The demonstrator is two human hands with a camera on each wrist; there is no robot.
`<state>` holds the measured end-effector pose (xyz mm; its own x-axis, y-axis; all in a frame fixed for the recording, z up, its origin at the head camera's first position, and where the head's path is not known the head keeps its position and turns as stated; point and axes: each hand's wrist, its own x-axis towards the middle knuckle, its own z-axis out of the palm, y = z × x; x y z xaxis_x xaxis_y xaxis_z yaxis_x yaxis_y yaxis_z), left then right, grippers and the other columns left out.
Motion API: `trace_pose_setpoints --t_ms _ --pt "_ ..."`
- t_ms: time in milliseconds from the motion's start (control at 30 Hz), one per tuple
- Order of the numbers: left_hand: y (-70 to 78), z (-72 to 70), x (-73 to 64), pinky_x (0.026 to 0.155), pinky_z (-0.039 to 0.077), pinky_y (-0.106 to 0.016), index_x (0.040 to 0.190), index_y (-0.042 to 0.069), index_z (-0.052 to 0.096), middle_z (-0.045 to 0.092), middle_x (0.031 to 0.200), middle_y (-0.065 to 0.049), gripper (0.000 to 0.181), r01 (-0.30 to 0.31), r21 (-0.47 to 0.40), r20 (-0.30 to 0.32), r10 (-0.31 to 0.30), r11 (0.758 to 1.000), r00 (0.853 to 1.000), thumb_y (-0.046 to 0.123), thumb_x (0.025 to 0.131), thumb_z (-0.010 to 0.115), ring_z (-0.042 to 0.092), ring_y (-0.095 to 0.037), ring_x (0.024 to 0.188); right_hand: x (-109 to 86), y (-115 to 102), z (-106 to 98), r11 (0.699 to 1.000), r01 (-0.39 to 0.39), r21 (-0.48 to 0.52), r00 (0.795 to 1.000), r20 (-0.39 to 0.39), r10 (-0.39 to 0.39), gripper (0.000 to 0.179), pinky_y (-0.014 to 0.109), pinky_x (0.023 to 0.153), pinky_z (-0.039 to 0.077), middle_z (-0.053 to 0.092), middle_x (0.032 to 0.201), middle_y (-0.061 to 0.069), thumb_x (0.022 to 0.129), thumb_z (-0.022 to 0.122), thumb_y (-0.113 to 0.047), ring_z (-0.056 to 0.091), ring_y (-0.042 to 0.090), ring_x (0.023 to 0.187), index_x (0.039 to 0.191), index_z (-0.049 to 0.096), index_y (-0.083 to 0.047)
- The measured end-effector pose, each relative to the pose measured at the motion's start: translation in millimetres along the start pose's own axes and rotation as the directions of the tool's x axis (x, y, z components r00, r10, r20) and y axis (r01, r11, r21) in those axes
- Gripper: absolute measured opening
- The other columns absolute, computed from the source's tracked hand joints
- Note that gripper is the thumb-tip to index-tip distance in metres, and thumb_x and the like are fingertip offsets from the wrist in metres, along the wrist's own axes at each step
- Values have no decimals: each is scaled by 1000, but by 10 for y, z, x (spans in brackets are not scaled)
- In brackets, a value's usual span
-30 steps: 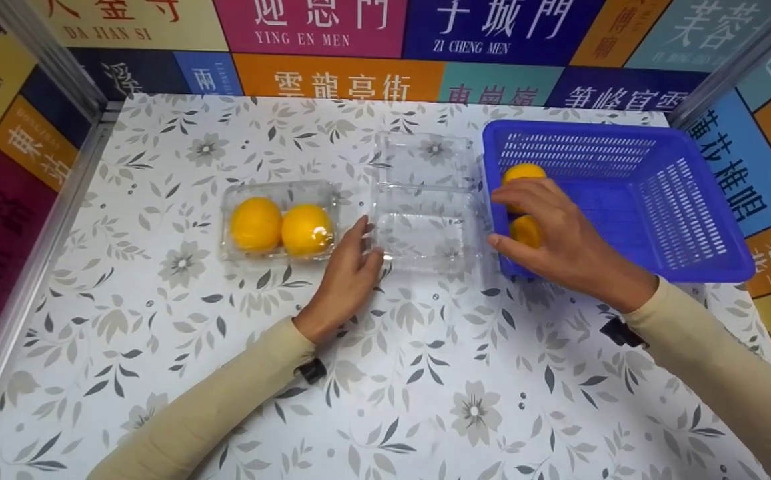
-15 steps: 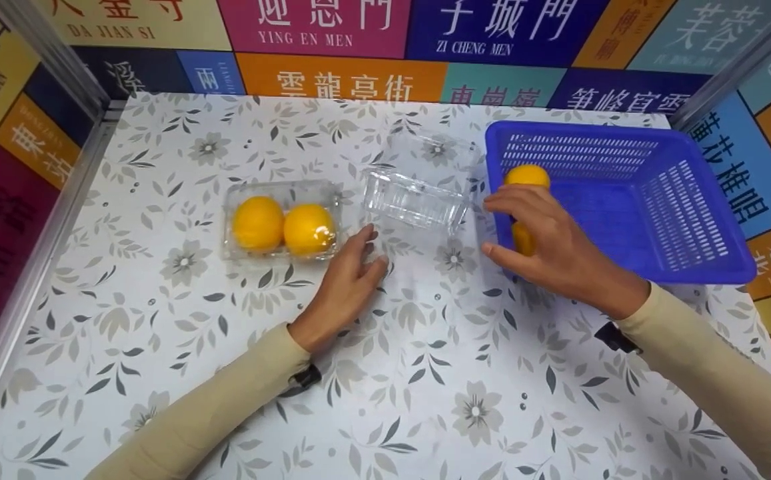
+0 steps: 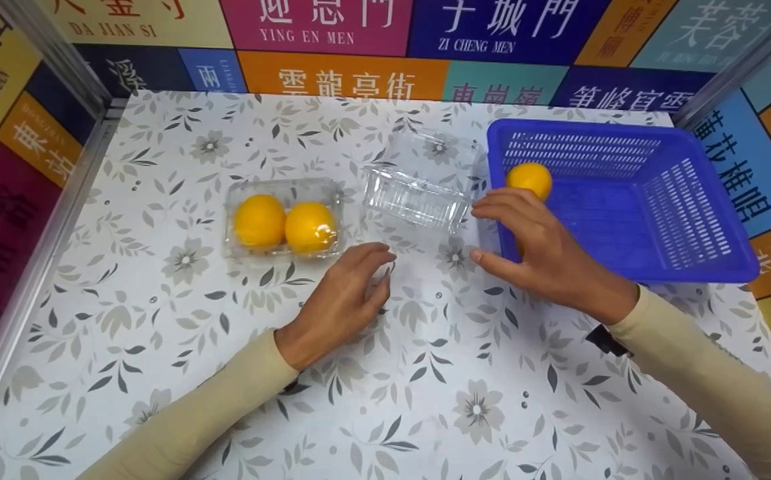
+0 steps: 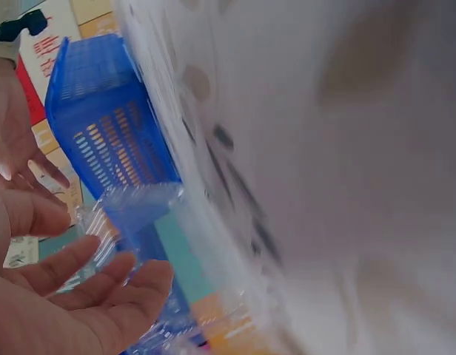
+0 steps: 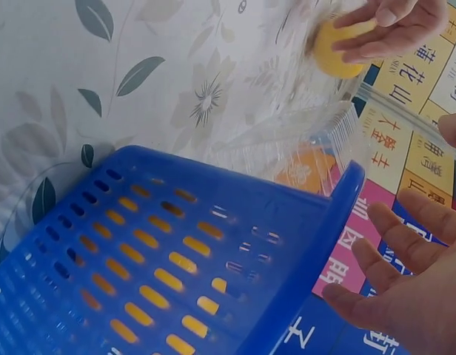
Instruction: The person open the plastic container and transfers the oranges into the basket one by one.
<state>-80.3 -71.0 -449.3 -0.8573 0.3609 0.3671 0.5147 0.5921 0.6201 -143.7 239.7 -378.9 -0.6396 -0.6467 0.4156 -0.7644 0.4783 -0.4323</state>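
Note:
My left hand is over the table with loosely bent fingers and holds nothing. Just beyond it stands a clear plastic clamshell box, tipped up at an angle with its halves apart. My right hand, fingers spread and holding nothing, hovers at the left rim of the blue basket. Inside that basket an orange shows past my knuckles; in the right wrist view, orange colour shows through the basket's slots. On the left, another clear clamshell box contains two oranges.
A white tablecloth with grey leaves and flowers covers the table. Printed panels with large characters rise at the back and both sides, joined by metal posts at the corners.
The middle clamshell, lying opened flat at first, has tipped up and turned, its near half now raised. My left hand has drawn back toward me; my right hand has shifted slightly left.

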Motion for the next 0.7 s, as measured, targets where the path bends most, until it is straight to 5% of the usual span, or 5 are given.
trace_pose_setpoints --t_ms 100,200,367,467,700 --pt "-28 -53 -6 118 52 -42 135 -3 70 66 142 -21 33 -90 135 -9 92 987 996 4 103 71 63 -36 134 -1 -17 23 1000 4 7 1000 1 -4 49 49 125 40 68 141 20 95 84 -16 56 41 140 137 69 4" --pt "-83 -124 4 121 49 -49 138 -3 68 65 144 -22 38 -166 294 16 168 941 986 8 102 74 61 -39 136 3 -41 48 1000 7 17 1000 3 -7 48 43 126 39 68 142 20 95 85 -15 56 40 140 136 69 4" --pt "-209 -260 8 124 38 -69 147 -1 62 58 155 -26 53 -230 567 105 207 791 973 18 100 79 49 -48 149 18 -95 119 1000 18 23 1000 13 -18 50 35 126 38 67 143 18 96 85 -16 56 37 141 139 68 3" --pt "-294 -322 7 122 34 -77 152 1 59 53 159 -27 60 -239 648 133 202 723 970 23 100 80 43 -51 154 27 -144 192 999 27 21 999 25 -27 51 39 126 41 67 145 18 97 84 -18 56 36 141 141 67 3" --pt "-505 -415 -2 123 29 -80 153 -1 54 47 164 -30 62 -223 663 138 176 715 975 25 102 78 41 -54 155 77 -259 433 997 27 66 996 81 -32 54 49 122 46 64 147 18 99 83 -22 56 34 140 144 65 3"
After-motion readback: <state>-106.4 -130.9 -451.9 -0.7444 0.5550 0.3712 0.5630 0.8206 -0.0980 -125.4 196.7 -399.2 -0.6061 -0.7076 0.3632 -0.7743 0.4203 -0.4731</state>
